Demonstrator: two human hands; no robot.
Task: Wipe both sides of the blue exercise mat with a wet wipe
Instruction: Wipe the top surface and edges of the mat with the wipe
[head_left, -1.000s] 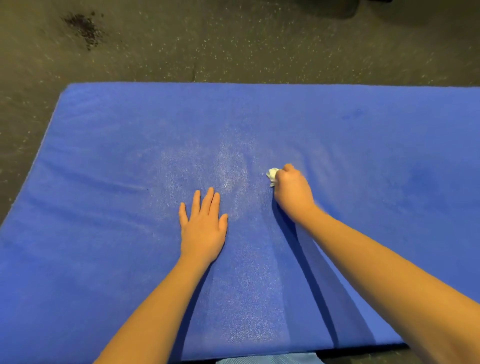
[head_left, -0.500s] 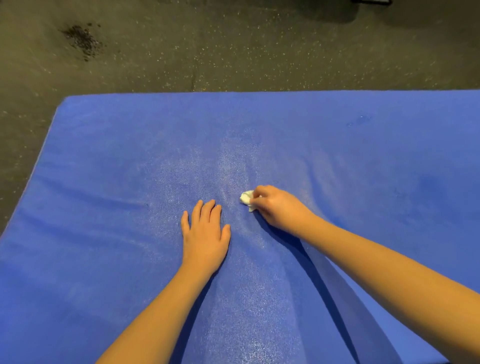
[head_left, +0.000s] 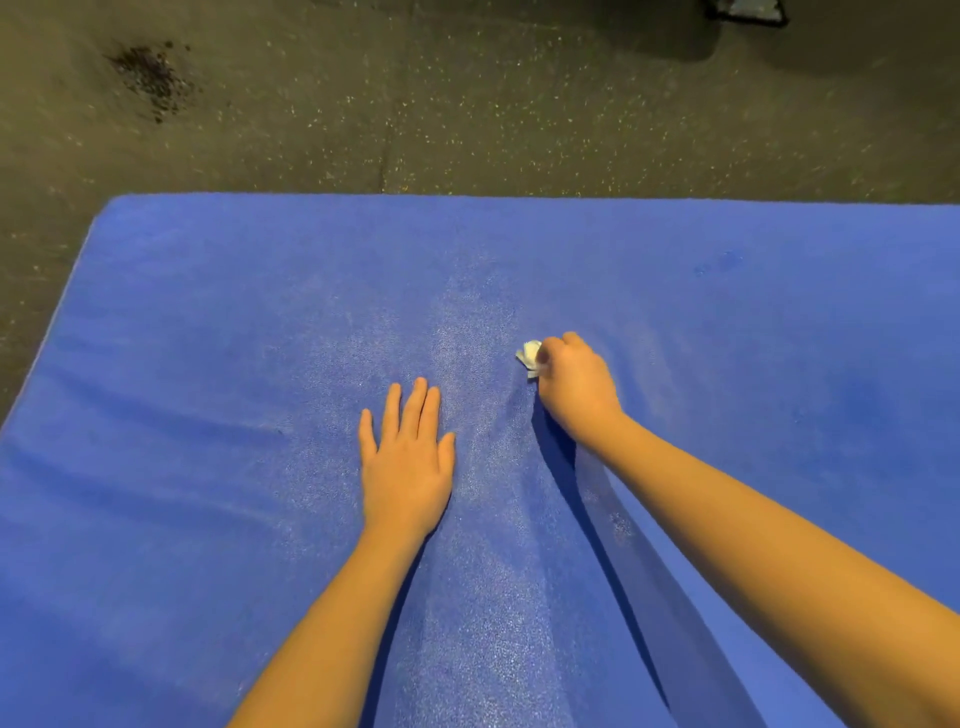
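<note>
Head view: looking down on a blue exercise mat (head_left: 208, 322) lying flat on a dark speckled floor (head_left: 519, 104). Apparently running its long axis left to right, showing the far edge and far-left corner, leaving the frame at the right end.

Resting the left hand (head_left: 408, 467) flat near the mat's middle, fingers straight and close together, thumb out, holding nothing.

Pinching a small crumpled wet wipe (head_left: 530, 357) in the curled fingers of the right hand (head_left: 576, 387), pressing it onto the mat just right of the left hand and slightly farther out, well short of the far edge.

Showing a paler sheen between and beyond the hands.

Judging the duller stretches toward the right end to be lying nearer the right hand. Not yet showing the underside.
</note>
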